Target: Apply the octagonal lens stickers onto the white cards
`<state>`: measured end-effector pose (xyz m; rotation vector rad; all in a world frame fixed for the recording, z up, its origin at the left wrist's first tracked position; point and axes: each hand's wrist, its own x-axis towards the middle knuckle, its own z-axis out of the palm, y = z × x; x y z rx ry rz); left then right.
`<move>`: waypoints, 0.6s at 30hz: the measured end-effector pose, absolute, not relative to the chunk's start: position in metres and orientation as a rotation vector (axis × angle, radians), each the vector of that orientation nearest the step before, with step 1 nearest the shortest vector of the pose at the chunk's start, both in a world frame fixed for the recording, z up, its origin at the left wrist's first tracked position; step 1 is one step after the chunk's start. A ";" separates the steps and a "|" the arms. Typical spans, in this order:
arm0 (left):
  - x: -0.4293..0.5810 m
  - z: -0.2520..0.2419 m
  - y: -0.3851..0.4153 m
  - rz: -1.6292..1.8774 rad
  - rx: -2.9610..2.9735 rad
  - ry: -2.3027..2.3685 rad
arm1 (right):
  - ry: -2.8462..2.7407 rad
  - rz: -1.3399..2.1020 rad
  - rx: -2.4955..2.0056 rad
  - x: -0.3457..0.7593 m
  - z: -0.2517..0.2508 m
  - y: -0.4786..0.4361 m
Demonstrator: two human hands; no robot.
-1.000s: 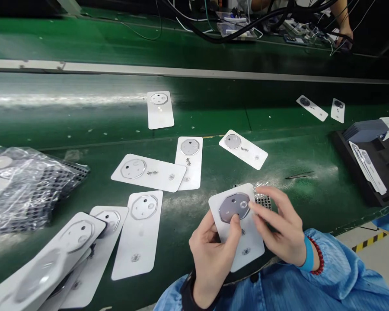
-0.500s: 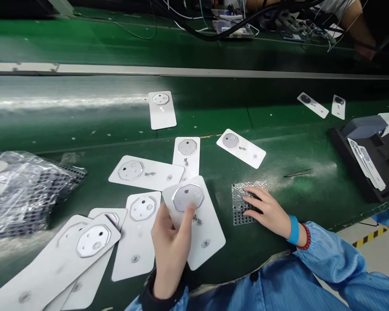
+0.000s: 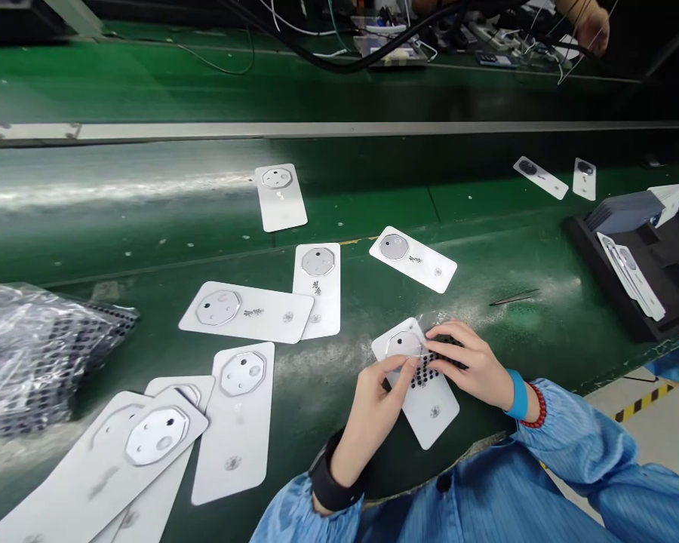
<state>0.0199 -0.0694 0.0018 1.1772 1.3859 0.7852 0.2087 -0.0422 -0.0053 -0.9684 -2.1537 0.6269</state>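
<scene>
A white card [image 3: 430, 413] with an octagonal disc at its upper end lies in front of me on the green surface. Over its middle is a clear plastic sheet of small black dots [image 3: 423, 375]. My left hand [image 3: 373, 407] pinches the left edge of this sheet with thumb and index finger, near the card's disc. My right hand [image 3: 475, 366] has its curved fingers on the sheet's right side, gripping it. Fingers hide part of both sheet and card.
Several similar cards lie about, including overlapping cards [image 3: 113, 467] at left. Dotted sheets in a clear bag [image 3: 28, 362] lie at far left. Dark tweezers [image 3: 514, 297] and a black tray [image 3: 611, 283] with cards are at right. Another person's hand [image 3: 593, 32] shows at the top.
My left hand has moved right and let go of the card, which now lies beneath the dotted sheet. My right hand has lifted the sheet from the table over the card.
</scene>
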 end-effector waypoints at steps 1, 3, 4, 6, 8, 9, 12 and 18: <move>0.021 0.000 -0.069 0.799 1.165 1.385 | -2.157 0.625 -0.981 0.208 -0.004 -0.043; 0.022 -0.003 -0.070 0.825 1.128 1.376 | -2.130 0.628 -0.998 0.204 -0.003 -0.045; 0.022 -0.004 -0.070 0.837 1.109 1.368 | -2.108 0.641 -0.990 0.202 -0.002 -0.046; 0.023 -0.006 -0.071 0.852 1.070 1.342 | -2.069 0.696 -0.952 0.197 -0.001 -0.047; 0.023 -0.008 -0.072 0.853 1.031 1.304 | -2.047 0.763 -0.924 0.193 -0.001 -0.047; 0.022 -0.009 -0.072 0.851 1.012 1.285 | -2.044 0.781 -0.919 0.192 -0.001 -0.046; 0.021 -0.014 -0.075 0.864 0.958 1.271 | -2.113 0.714 -0.903 0.191 -0.003 -0.044; 0.024 -0.019 -0.077 0.879 0.885 1.354 | -2.452 0.268 -0.767 0.192 -0.001 -0.047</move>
